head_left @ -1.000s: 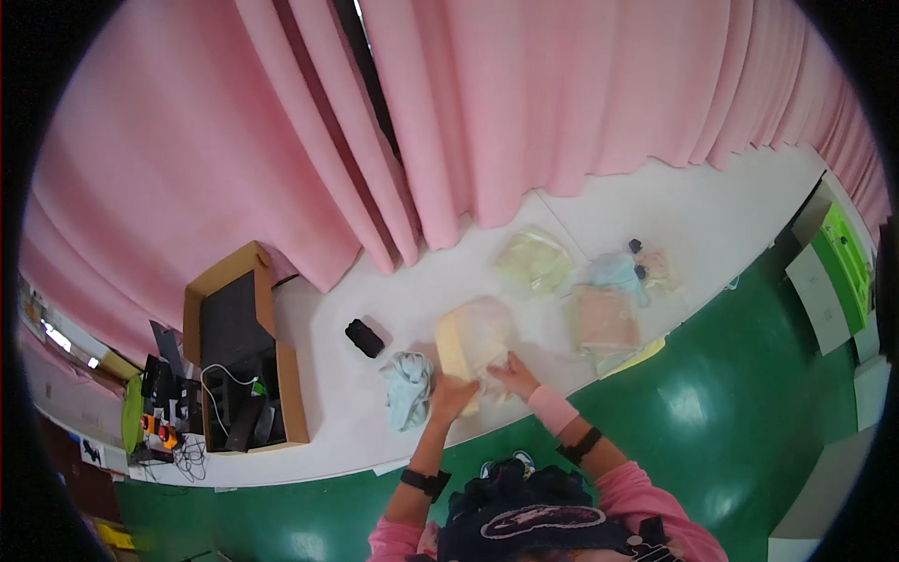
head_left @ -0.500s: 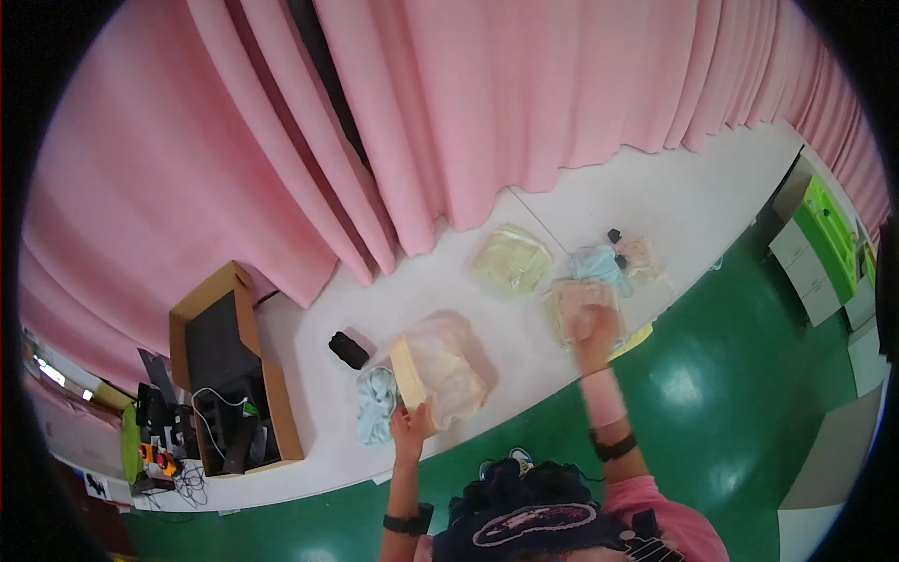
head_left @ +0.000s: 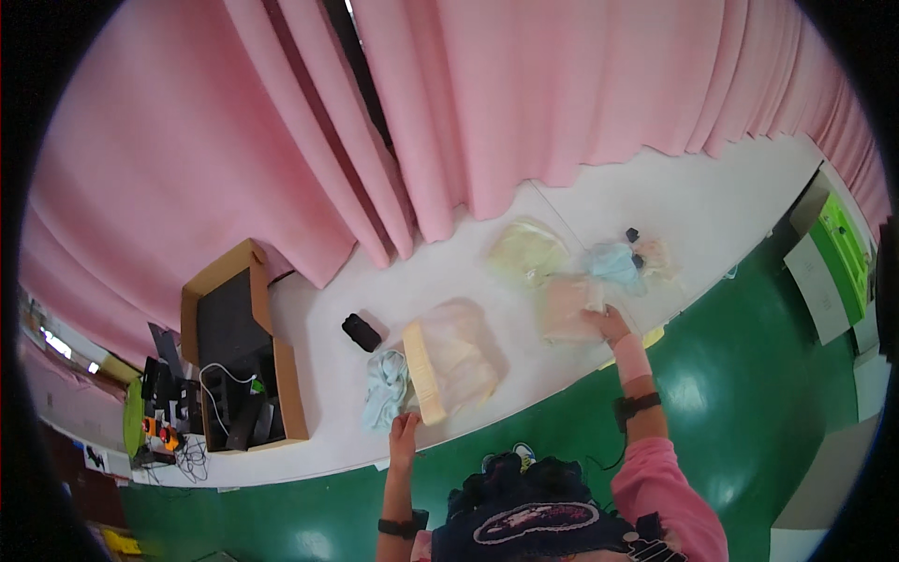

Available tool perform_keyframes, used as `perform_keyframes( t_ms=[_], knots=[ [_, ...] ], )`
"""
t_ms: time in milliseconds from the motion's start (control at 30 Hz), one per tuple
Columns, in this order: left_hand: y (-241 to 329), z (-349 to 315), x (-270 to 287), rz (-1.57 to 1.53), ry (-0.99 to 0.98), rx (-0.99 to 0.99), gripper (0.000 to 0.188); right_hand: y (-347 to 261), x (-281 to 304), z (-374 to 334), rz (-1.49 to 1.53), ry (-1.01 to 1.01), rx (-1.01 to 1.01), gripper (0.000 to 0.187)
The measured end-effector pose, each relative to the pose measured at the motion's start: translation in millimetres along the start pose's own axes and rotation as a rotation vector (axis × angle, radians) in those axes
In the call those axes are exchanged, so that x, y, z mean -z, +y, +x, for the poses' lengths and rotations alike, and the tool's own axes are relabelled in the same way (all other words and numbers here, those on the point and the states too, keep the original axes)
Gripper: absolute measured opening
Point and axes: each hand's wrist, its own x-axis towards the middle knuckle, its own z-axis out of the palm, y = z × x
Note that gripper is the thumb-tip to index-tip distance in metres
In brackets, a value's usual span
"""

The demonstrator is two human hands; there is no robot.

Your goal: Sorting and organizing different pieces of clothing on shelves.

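Note:
At the front edge of the white table, my left hand (head_left: 405, 430) has its fingers closed; what they may hold is too small to make out. It is beside a crumpled light blue cloth (head_left: 385, 389) and the lower end of a folded pale yellow strip (head_left: 423, 373). A rumpled see-through plastic bag (head_left: 464, 361) spreads from that strip. Farther right, my right hand (head_left: 611, 324) is closed on the right edge of a flat pinkish packet in clear plastic (head_left: 565, 311), which looks blurred. Behind this packet lies a pale green packet (head_left: 526, 251).
Another light blue cloth (head_left: 613, 266) and a peach patterned cloth (head_left: 658, 260) lie at the right, near small black pieces (head_left: 632, 234). A black pouch (head_left: 361, 332) and a cardboard box (head_left: 292, 393) of dark gear stand left. Pink curtains (head_left: 562, 84) hang behind the table.
My left hand has drawn back slightly from the yellow strip. My right hand has moved from over the pinkish packet to its right edge. The whole view has shifted a little.

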Motion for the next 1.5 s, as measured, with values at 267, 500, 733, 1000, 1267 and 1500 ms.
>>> perform_keyframes(
  t_ms=[267, 500, 733, 1000, 1267, 1500],
  knots=[
    [4.2, -13.2, 7.8, 0.027, -0.010, -0.015, 0.027, -26.6, -99.4, -13.0, -0.235, -0.155, -0.010, 0.070],
    [2.5, -16.7, 15.9, 0.046, -0.062, 0.030, 0.022, 4.2, -85.5, -4.8, -0.648, 0.291, 0.418, 0.052],
    [16.0, -42.3, 19.7, -0.023, -0.294, -0.086, 0.019, 35.7, -13.1, -115.0, -0.188, 0.037, 0.366, 0.009],
    [-52.2, -93.3, -0.5, 0.008, -0.539, -0.017, 0.019, 91.4, 3.4, -176.9, -0.194, -0.075, 0.166, 0.006],
    [-147.9, -157.4, -21.4, 0.002, -0.421, 0.357, 0.025, 200.6, 7.5, -220.5, -0.259, -0.458, -0.158, 0.010],
    [-274.6, -88.9, -15.6, 0.035, -0.290, 0.405, 0.028, 280.9, -6.8, -213.0, -0.368, -0.435, -0.334, 0.019]
  ],
)
